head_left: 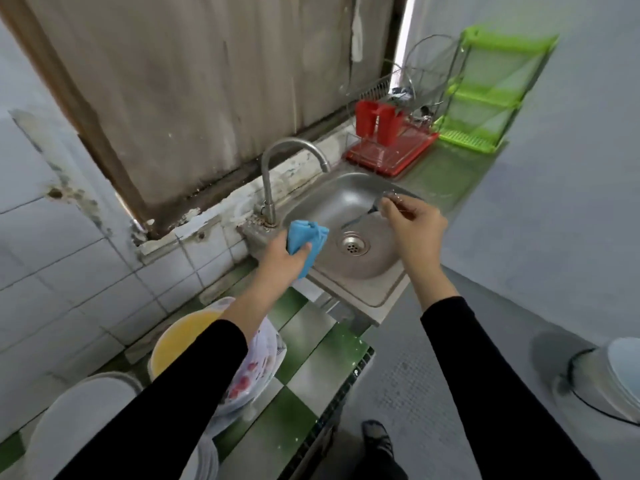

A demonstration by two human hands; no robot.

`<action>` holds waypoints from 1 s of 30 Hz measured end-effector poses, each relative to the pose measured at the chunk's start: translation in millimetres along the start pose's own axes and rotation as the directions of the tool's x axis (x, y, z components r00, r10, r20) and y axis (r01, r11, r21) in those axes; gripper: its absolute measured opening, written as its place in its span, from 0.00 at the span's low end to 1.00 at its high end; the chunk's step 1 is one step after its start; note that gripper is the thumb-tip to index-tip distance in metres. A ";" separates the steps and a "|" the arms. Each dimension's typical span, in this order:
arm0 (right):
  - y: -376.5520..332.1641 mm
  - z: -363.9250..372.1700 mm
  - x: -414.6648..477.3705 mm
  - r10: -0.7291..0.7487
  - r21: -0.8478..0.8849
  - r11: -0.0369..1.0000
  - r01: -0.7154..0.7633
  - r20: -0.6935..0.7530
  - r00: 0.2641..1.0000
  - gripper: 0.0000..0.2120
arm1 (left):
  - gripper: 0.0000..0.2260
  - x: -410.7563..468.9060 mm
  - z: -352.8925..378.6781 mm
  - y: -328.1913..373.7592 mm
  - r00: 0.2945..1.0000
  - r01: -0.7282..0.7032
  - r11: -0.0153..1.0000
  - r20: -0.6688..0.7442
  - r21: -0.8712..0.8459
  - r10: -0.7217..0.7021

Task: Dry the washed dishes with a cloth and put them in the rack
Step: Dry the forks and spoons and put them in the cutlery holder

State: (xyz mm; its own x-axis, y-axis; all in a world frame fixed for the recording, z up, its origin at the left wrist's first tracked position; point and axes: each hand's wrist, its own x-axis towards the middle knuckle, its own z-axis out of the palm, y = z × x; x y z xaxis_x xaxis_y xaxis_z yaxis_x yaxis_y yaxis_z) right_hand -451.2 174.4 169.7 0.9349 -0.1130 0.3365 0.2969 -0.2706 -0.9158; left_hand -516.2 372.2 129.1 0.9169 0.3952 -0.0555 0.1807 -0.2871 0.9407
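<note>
My left hand (282,256) grips a bunched blue cloth (306,240) at the left rim of the steel sink (311,206). My right hand (414,225) pinches a thin metal utensil (363,216) by its handle above the basin; its blurred end points left toward the drain. The wire dish rack (420,109) on a red tray (391,152) stands behind the sink at the right, with a red cutlery holder (377,121) in front. Washed dishes sit at the lower left: a yellow bowl (180,337) and a flowered plate (254,375), partly hidden by my left arm.
A curved tap (277,157) rises at the sink's back left. A green plastic shelf (491,95) stands right of the rack. A white lid or pot (86,410) lies at the lower left on the green-and-white checked counter (304,368). A white bucket (613,375) is on the floor at the right.
</note>
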 end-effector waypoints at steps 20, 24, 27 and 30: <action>26.7 -23.6 328.6 -0.399 0.081 0.898 0.432 -0.262 0.879 0.09 | 0.12 263.1 192.2 169.4 0.880 -0.165 0.984 -0.462 -0.073 0.113; 23.6 11.0 368.7 -0.465 0.055 0.876 0.480 -0.170 0.869 0.09 | 0.12 298.4 190.9 180.7 0.877 -0.147 0.988 -0.467 -0.047 0.108; 26.2 36.7 393.8 -0.520 -0.024 0.854 0.519 -0.018 0.854 0.08 | 0.12 314.6 188.5 185.2 0.874 -0.112 0.993 -0.479 -0.033 0.083; 29.3 55.9 413.8 -0.505 -0.089 0.848 0.523 0.162 0.848 0.09 | 0.11 323.7 184.5 187.0 0.873 -0.086 0.996 -0.484 -0.013 0.069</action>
State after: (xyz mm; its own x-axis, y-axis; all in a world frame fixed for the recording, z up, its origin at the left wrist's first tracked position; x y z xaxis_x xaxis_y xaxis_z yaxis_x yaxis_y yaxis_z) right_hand -44.7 173.1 269.9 0.6739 0.1959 0.7124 0.7230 -0.3736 -0.5812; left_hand -120.0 285.5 225.3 0.6403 0.7472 0.1781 0.0966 -0.3084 0.9464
